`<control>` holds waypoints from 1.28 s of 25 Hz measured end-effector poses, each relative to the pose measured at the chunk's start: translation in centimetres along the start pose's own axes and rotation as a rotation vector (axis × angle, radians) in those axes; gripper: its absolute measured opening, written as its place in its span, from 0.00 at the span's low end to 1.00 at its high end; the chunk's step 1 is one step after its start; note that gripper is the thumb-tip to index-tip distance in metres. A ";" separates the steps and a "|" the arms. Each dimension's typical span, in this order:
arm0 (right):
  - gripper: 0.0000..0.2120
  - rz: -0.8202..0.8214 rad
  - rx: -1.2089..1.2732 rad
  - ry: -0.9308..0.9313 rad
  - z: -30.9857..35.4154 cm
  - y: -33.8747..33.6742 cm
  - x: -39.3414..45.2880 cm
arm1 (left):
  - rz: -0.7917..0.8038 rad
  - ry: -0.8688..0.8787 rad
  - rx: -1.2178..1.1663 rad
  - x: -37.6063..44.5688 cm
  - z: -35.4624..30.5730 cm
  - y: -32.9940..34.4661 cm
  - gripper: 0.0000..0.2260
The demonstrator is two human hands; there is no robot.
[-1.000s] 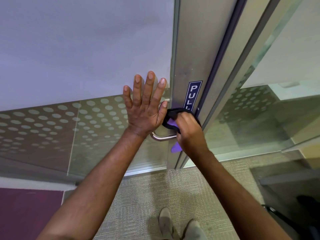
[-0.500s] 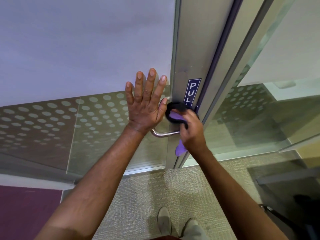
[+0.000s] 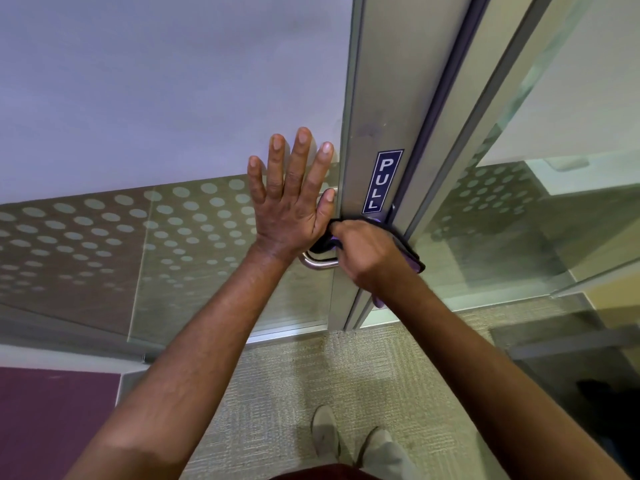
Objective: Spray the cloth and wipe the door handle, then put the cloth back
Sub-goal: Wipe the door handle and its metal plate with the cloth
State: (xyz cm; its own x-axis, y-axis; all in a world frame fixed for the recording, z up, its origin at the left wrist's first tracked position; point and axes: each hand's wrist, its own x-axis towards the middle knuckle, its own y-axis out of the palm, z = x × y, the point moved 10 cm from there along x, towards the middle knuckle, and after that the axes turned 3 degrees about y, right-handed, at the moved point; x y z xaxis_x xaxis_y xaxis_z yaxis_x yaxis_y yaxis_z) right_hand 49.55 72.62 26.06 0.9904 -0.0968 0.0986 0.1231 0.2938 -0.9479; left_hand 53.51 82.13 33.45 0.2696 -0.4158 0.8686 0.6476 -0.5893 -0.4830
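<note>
Right hand [image 3: 363, 258] gripping purple cloth [image 3: 410, 259] on door handle [image 3: 317, 263], left hand [image 3: 289, 206] flat, fingers spread, beside door-frame edge [image 3: 346, 168]

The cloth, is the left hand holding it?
No, the right hand grips the cloth on the door handle, while the left hand lies flat on the glass.

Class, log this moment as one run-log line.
step: wiping | right hand: grips purple cloth on metal door handle | left hand: flat on door

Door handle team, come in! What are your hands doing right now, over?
Left hand flat on glass door. Right hand grips cloth around door handle. Nothing in the way.
</note>
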 end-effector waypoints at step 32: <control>0.19 -0.146 -0.345 -0.032 7.4 7.6 -4.4 | 0.017 -0.002 -0.002 0.0 0.2 -0.2 0.26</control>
State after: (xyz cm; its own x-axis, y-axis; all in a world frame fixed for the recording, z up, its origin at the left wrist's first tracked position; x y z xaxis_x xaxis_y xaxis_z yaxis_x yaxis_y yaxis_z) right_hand 46.56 82.33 20.63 0.9661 -0.0825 0.2447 0.2404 -0.0589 -0.9689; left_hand 53.56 82.41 33.55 0.2819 -0.4248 0.8603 0.6415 -0.5833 -0.4983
